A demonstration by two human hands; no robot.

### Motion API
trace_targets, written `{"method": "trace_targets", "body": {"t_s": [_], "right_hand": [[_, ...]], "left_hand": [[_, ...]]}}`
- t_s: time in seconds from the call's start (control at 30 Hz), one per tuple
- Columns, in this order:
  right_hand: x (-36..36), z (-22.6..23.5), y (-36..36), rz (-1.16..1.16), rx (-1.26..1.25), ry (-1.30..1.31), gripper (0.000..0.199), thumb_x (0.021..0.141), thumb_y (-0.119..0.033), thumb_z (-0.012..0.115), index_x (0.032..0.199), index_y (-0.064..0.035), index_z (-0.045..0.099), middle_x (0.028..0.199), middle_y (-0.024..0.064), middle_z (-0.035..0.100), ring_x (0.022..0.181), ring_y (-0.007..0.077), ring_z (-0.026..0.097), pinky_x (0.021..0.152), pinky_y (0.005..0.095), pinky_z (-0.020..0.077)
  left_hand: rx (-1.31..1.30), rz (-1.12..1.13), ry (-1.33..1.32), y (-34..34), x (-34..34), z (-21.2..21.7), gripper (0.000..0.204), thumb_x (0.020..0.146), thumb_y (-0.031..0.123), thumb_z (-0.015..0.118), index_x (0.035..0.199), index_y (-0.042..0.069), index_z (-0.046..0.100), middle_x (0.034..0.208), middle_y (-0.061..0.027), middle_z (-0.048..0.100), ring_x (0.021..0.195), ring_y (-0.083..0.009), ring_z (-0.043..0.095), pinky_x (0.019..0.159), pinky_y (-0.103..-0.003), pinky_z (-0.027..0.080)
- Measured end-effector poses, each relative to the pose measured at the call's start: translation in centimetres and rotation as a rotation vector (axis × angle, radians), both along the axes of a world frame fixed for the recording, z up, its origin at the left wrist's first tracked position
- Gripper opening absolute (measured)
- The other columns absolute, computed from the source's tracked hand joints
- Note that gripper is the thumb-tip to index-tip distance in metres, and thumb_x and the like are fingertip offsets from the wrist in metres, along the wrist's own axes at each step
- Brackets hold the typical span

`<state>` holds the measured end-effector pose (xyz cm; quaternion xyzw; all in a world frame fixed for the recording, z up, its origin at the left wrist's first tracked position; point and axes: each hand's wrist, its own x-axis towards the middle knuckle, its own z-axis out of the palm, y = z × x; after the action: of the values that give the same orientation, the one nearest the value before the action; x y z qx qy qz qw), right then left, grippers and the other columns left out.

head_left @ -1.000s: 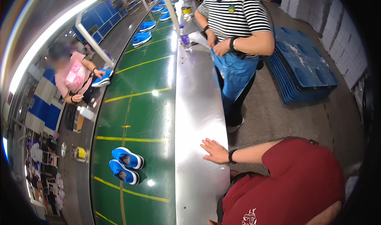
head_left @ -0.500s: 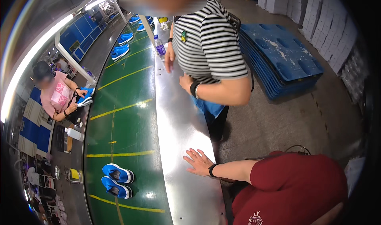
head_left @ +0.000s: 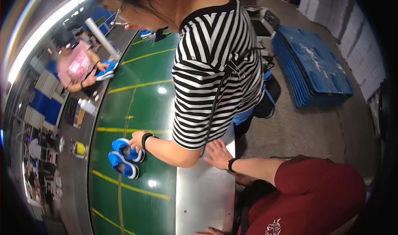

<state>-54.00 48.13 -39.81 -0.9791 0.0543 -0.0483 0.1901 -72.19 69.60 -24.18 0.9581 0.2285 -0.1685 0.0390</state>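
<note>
My right hand [head_left: 219, 154] rests palm down on the bare metal ledge [head_left: 203, 189] beside the green conveyor belt [head_left: 157, 179], fingers spread, holding nothing. It lies close to the elbow of a person in a striped shirt [head_left: 215, 69]. At the bottom edge, part of my left hand [head_left: 210, 231] shows on the same ledge, its fingers stretched out; the rest is cut off. On the belt sits a pair of blue shoes with white soles: a farther shoe [head_left: 119, 145] and a nearer shoe [head_left: 117, 162]. That co-worker's hand [head_left: 139, 140] touches the farther shoe.
Across the belt, a person in pink [head_left: 78, 65] handles a blue shoe [head_left: 105, 72] near a white bottle [head_left: 87, 106] and a yellow-labelled can [head_left: 78, 149]. Stacked blue pallets [head_left: 311, 61] stand on the floor at right, before white stacks [head_left: 331, 24]. The co-worker's body fills the upper middle.
The striped-shirt co-worker has leaned in over the belt and put a hand on the farther shoe. My left hand has come into view at the bottom. My view has shifted.
</note>
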Motion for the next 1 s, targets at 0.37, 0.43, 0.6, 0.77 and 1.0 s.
{"method": "trace_targets", "body": {"t_s": [0.37, 0.43, 0.6, 0.77, 1.0], "right_hand": [[1.6, -2.2, -2.2, -0.019, -0.265, -0.097, 0.054, 0.092, -0.037, 0.051, 0.139, -0.0121, 0.038, 0.148, 0.015, 0.031, 0.14, 0.03, 0.021, 0.111, 0.0486, 0.0165], [1.9, -1.6, -2.0, -0.021, -0.237, -0.079, 0.053, 0.092, -0.036, 0.05, 0.138, -0.0124, 0.037, 0.148, 0.0141, 0.03, 0.14, 0.0301, 0.021, 0.111, 0.0473, 0.017], [2.8, -2.4, -2.6, 0.043, -0.317, -0.065, 0.053, 0.094, -0.038, 0.047, 0.14, -0.0145, 0.035, 0.148, 0.0127, 0.03, 0.14, 0.0285, 0.021, 0.111, 0.0467, 0.0174], [4.3, -4.1, -4.9, 0.067, -0.419, -0.163, 0.052, 0.097, -0.042, 0.041, 0.141, -0.0157, 0.035, 0.147, 0.0126, 0.032, 0.138, 0.0289, 0.027, 0.109, 0.0459, 0.0229], [6.0, -6.4, -5.6, 0.09, -0.412, -0.161, 0.053, 0.098, -0.05, 0.035, 0.141, -0.0194, 0.035, 0.147, 0.0117, 0.033, 0.138, 0.0282, 0.027, 0.109, 0.0485, 0.0227]], "left_hand": [[-0.044, 0.119, -0.405, 6.8, -4.4, -16.0, 0.068, 0.086, 0.045, 0.054, 0.139, 0.006, 0.038, 0.144, -0.0315, 0.028, 0.136, -0.0487, 0.019, 0.111, -0.056, 0.014], [-0.021, 0.166, -0.41, 6.2, -4.5, -15.6, 0.068, 0.085, 0.044, 0.055, 0.138, 0.005, 0.038, 0.143, -0.0315, 0.028, 0.136, -0.0491, 0.019, 0.11, -0.056, 0.015], [-0.042, 0.188, -0.463, 5.2, -5.0, -14.8, 0.066, 0.085, 0.044, 0.056, 0.137, 0.007, 0.041, 0.143, -0.029, 0.03, 0.135, -0.0477, 0.022, 0.109, -0.056, 0.018], [-0.087, 0.201, -0.507, 4.9, -3.8, -15.0, 0.062, 0.086, 0.043, 0.055, 0.136, 0.008, 0.042, 0.144, -0.0264, 0.029, 0.136, -0.0452, 0.022, 0.11, -0.055, 0.018], [-0.077, 0.235, -0.609, 5.2, -4.3, -15.8, 0.061, 0.087, 0.043, 0.054, 0.137, 0.01, 0.042, 0.146, -0.0255, 0.028, 0.138, -0.0429, 0.02, 0.112, -0.052, 0.017]]}}
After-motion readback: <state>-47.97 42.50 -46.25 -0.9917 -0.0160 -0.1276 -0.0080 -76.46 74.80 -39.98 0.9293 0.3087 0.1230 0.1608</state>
